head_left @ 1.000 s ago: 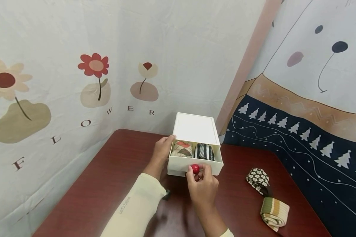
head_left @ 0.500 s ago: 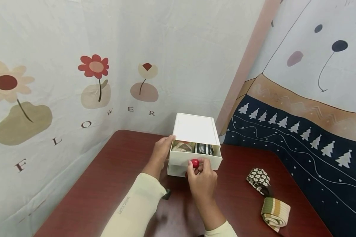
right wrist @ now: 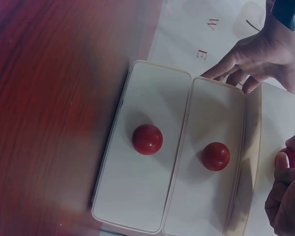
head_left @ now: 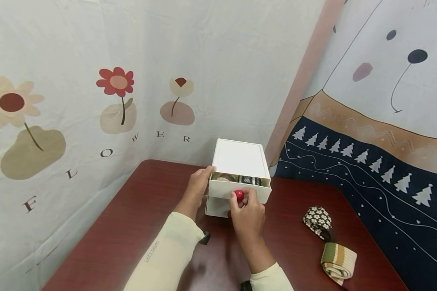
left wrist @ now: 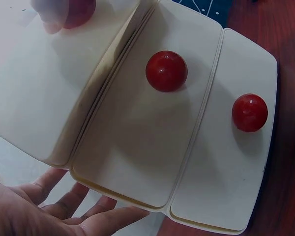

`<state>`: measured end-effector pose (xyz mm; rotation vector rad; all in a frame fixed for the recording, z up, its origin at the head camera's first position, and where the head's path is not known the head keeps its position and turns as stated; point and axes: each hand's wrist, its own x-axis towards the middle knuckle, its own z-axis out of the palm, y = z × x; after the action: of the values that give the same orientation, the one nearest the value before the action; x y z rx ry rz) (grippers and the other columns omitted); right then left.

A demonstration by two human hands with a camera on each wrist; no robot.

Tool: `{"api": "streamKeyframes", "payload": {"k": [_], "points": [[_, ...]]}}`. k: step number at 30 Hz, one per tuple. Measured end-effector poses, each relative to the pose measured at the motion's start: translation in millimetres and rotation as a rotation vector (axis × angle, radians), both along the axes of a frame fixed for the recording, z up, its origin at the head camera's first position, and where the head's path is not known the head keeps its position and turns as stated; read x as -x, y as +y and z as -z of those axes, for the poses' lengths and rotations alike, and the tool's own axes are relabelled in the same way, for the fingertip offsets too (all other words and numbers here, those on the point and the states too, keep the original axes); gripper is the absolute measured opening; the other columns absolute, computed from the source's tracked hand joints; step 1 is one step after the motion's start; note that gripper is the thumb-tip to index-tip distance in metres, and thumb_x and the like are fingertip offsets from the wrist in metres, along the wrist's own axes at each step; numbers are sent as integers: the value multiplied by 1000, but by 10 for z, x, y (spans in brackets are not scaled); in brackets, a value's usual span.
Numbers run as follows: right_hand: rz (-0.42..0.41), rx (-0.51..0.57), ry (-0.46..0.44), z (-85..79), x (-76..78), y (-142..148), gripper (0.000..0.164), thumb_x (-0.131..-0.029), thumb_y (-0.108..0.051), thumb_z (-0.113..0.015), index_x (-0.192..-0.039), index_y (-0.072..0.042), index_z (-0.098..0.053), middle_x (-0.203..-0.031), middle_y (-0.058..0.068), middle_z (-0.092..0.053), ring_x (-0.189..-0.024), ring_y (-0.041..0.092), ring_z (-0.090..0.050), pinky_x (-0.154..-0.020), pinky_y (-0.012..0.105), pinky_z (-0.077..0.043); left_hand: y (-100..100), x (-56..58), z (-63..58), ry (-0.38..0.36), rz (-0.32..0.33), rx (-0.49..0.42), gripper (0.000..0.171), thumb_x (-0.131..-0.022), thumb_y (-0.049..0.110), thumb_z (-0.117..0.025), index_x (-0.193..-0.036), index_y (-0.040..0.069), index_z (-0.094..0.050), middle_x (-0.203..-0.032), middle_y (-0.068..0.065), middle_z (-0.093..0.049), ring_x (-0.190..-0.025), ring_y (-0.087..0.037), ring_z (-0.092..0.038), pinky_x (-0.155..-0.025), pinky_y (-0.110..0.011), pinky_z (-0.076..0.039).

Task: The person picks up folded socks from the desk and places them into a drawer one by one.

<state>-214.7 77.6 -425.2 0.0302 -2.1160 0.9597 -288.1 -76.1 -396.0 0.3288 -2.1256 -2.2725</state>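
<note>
A small white drawer cabinet (head_left: 240, 155) stands on the table, its top drawer (head_left: 218, 189) pulled partway out. My right hand (head_left: 250, 220) pinches that drawer's round red knob (head_left: 239, 195) between thumb and fingers. My left hand (head_left: 198, 186) rests along the cabinet's left side; its extended fingers (left wrist: 115, 219) lie against the wall in the left wrist view. Inside the drawer, a black-and-white striped roll of cloth (head_left: 250, 180) and a beige patterned roll (head_left: 224, 177) show only at their tops. Two lower drawers with red knobs (right wrist: 147, 139) are closed in the right wrist view.
On the table's right side lie a black-and-white floral cloth roll (head_left: 317, 220) and a green, orange and cream ribbed roll (head_left: 338, 260). Printed wall hangings (head_left: 247, 81) rise behind the reddish-brown table (head_left: 138, 202).
My right hand has pushed the top drawer inward, away from me, so less of the two rolls shows. The left hand has stayed at the cabinet's side.
</note>
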Motion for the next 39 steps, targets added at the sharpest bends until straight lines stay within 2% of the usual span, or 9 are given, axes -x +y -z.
{"api": "streamKeyframes", "payload": {"k": [8, 17, 27, 39], "points": [[-1, -15, -17, -30, 90, -7, 28, -93, -24, -86, -104, -4, -70, -67, 8, -65, -57, 14, -55, -54, 28, -44, -5, 4, 14, -3, 5, 10, 58, -98, 53, -64, -138, 11, -68, -145, -16, -64, -129, -32, -60, -104, -63, -55], [-1, -13, -26, -45, 189, -8, 28, -94, -25, -85, -104, -4, -70, -67, 8, -66, -58, 16, -58, -54, 32, -46, -1, 8, 4, -8, 0, -5, 53, -98, 51, -64, -131, 9, -70, -144, -16, -63, -131, -33, -57, -109, -70, -51], [-12, 3, -53, -48, 277, -8, 29, -95, -25, -84, -106, -2, -69, -67, 9, -65, -58, 17, -56, -54, 30, -46, 3, 1, 0, -13, -2, 10, 52, -97, 52, -65, -127, 9, -71, -133, -15, -67, -127, -31, -60, -109, -69, -52], [-10, 3, -53, -40, 318, -5, 27, -96, -25, -83, -105, -3, -71, -67, 9, -66, -58, 18, -58, -54, 30, -46, -3, 36, -41, -21, 9, -2, 48, -95, 46, -63, -120, 6, -70, -147, -15, -61, -134, -33, -56, -110, -75, -50]]}}
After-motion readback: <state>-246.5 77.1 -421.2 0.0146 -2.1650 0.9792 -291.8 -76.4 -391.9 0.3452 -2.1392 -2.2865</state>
